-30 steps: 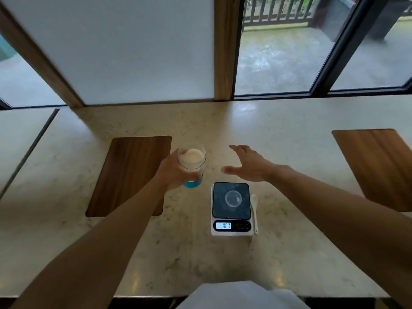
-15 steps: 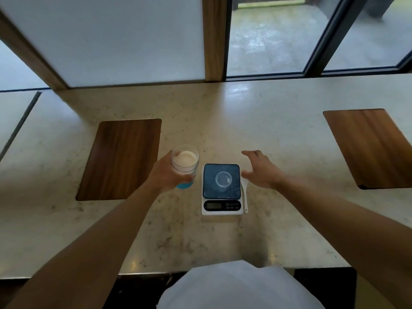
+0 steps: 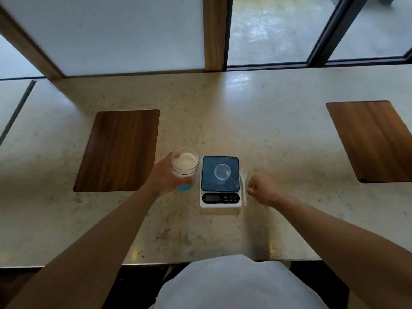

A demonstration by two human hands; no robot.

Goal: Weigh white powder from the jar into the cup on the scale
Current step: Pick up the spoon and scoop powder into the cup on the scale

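Head view suggests the scooping step is starting: left hand [image 3: 166, 178] wraps the open powder jar [image 3: 184, 165] left of the scale [image 3: 220, 181] near the countertop's front edge, clear cup [image 3: 222, 171] on its platform, while right hand [image 3: 260, 189], fingers curled, must pinch the white spoon [image 3: 244, 185].

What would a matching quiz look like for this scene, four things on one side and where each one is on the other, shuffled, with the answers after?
Things:
1. jar
2. cup
3. spoon
4. wooden board

Places:
A. on the counter, right of the scale
B. held in the left hand
C. far left, away from the scale
D. on the scale's dark platform

Pairs: 1-B, 2-D, 3-A, 4-C
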